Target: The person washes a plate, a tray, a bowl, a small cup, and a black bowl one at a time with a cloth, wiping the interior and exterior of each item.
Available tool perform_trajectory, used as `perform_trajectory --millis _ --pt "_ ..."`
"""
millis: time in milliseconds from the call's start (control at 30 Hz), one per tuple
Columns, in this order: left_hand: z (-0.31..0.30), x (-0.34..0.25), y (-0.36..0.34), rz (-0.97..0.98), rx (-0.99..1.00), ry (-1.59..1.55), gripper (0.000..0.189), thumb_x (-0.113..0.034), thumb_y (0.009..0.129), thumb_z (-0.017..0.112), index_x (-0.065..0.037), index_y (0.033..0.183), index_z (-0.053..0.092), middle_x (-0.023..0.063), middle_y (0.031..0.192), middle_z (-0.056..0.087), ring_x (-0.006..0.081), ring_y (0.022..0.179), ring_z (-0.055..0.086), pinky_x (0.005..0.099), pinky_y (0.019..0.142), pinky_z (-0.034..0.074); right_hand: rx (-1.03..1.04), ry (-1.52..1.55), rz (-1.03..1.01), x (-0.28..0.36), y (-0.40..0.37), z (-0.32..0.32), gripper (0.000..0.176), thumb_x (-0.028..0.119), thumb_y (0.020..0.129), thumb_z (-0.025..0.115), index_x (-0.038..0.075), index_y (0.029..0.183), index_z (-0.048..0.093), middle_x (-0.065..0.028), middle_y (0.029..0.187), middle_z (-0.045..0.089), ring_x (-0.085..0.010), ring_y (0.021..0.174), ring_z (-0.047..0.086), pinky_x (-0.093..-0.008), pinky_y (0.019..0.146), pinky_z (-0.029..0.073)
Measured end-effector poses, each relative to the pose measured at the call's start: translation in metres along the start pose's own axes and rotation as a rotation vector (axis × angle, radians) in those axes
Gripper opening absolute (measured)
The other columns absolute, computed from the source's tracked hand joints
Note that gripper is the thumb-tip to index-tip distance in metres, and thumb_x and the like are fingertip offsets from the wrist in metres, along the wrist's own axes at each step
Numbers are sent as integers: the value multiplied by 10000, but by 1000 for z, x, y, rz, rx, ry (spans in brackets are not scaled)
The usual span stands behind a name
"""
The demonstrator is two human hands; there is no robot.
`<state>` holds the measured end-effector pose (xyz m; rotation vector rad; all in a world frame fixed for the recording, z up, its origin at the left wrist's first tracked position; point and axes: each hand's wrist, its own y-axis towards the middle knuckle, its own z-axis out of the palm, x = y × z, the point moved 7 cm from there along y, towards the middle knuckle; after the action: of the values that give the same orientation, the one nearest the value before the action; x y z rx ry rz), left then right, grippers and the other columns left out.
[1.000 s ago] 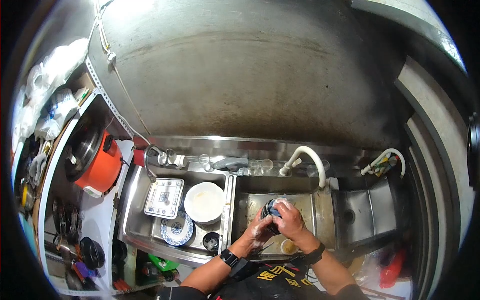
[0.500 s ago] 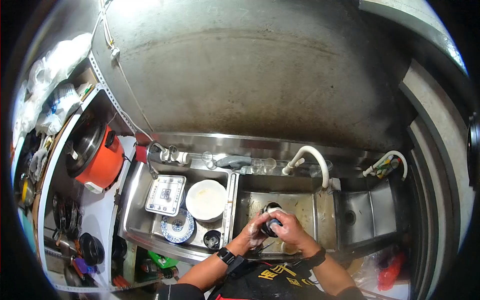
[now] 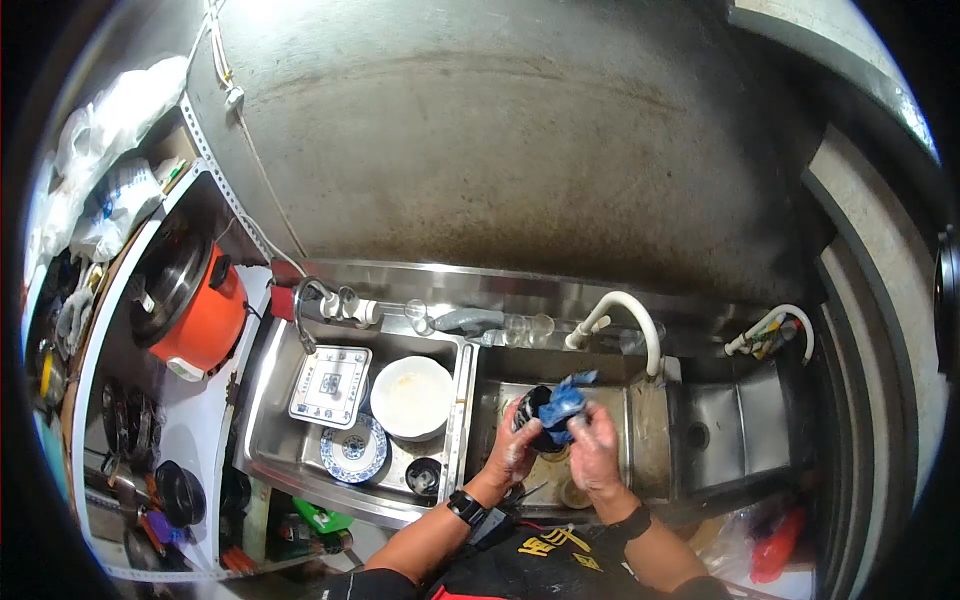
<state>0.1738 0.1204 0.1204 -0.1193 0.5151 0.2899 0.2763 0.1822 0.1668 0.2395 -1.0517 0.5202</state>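
My left hand (image 3: 512,452) is closed around a small black bowl (image 3: 530,410) above the middle basin (image 3: 612,392) of the sink. My right hand (image 3: 597,455) grips a blue cloth (image 3: 566,400) against the bowl's right side. White suds cling to the fingers of both hands. Below them, partly hidden, a round dish (image 3: 576,494) lies near the basin's front edge.
The left basin holds a white square plate (image 3: 330,388), a white bowl (image 3: 411,398), a blue-patterned plate (image 3: 353,450) and a small black bowl (image 3: 423,477). A white curved faucet (image 3: 640,318) arches over the middle basin. Glasses (image 3: 417,316) line the back ledge.
My right hand has shifted right and away from the bowl's underside, and the blue cloth now shows spread up above it. My left hand still holds the black bowl.
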Motion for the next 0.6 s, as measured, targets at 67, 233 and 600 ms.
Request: perform_trajectory --millis 67,233,600 --pt "-2 -11 -1 178 -172 462 708 -250 797 805 -62 1373 439 98 1284 540 220 1171 557 370 1041 436 180 -161 2 -27 -6 -9 377 16 889 585 20 1253 490 -73 1204 572 -167 1134 548 -318 998 438" --pt "19 -26 -17 306 -58 1079 876 -350 684 887 -30 1360 432 110 1288 529 245 1218 516 377 1058 392 227 -170 198 -18 2 -2 395 20 884 585 21 1273 512 -68 1168 606 -166 1079 604 -323 941 495" --pt "10 -26 -21 103 69 879 821 -375 726 850 -60 1370 452 118 1281 546 233 1229 501 378 1067 373 373 -137 715 -53 3 -8 307 120 857 635 70 1159 649 -79 994 710 -236 802 709 -363 717 569"
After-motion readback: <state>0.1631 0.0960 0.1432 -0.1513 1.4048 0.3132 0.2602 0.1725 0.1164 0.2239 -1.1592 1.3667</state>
